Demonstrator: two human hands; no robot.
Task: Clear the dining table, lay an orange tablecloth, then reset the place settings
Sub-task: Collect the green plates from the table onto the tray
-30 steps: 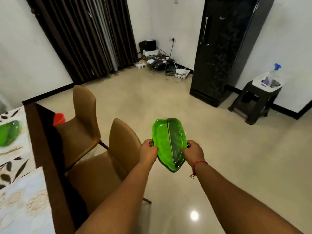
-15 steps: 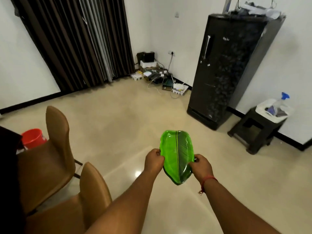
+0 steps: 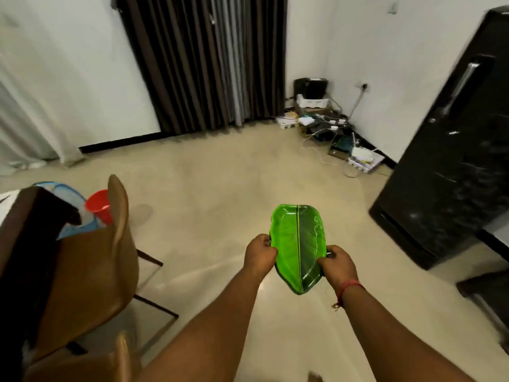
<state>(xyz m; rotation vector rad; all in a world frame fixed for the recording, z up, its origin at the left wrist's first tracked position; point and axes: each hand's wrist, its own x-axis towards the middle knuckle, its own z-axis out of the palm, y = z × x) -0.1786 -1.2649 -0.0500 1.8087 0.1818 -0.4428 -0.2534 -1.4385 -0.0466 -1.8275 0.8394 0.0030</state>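
Observation:
A green leaf-shaped plate (image 3: 298, 246) is held out flat in front of me over the floor. My left hand (image 3: 259, 255) grips its left rim and my right hand (image 3: 334, 263) grips its right rim, fingers curled round the edges. A dark corner of the dining table (image 3: 24, 216) shows at the far left edge, mostly out of view.
Two brown chairs (image 3: 91, 260) stand at the left by the table, with a red bucket (image 3: 100, 206) behind them. A black fridge (image 3: 451, 150) stands at the right, a dark stool (image 3: 487, 293) near it. Cables and boxes (image 3: 327, 128) clutter the far corner. Dark curtains (image 3: 203, 62) hang ahead.
The view has swung left and away from the table; the fridge and stool slid to the right edge. Both hands keep the same grip on the plate.

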